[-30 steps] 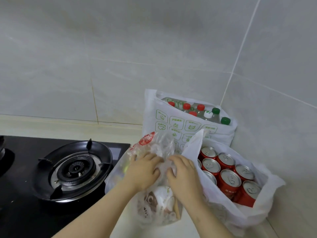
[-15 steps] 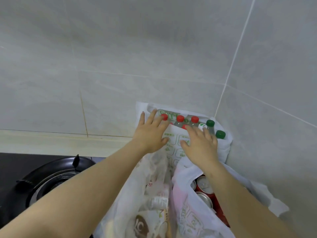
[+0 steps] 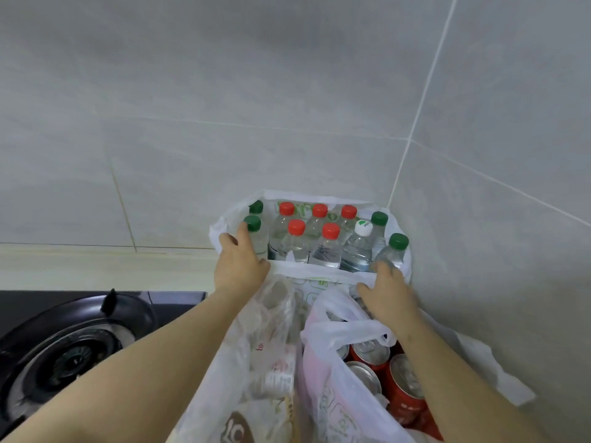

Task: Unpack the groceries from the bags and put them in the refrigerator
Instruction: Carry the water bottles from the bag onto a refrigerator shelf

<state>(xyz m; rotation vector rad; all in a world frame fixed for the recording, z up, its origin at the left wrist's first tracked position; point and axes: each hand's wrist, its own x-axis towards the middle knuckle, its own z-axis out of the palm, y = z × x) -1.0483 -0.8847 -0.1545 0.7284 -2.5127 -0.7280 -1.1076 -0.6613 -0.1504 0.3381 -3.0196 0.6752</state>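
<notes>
A white bag point(image 3: 323, 272) stands in the wall corner, packed with several water bottles point(image 3: 326, 247) that have red, green and white caps. My left hand point(image 3: 238, 266) grips the bag's left front rim beside a green-capped bottle point(image 3: 254, 233). My right hand point(image 3: 387, 290) grips the right front rim, its fingers curled over the edge. The rim is pulled down, so the bottle shoulders show. Nearer to me, a white bag of red cans point(image 3: 406, 388) sits under my right forearm. A clear bag of packaged goods point(image 3: 271, 362) lies between my arms.
A black gas hob with a burner point(image 3: 73, 353) lies at the lower left on the pale counter point(image 3: 96, 266). Grey tiled walls meet in a corner point(image 3: 399, 174) right behind the bottle bag.
Both hands have left the clear bag, reached forward to the bottle bag and pulled its front rim down. More bottles are now exposed. The view has moved closer and to the right.
</notes>
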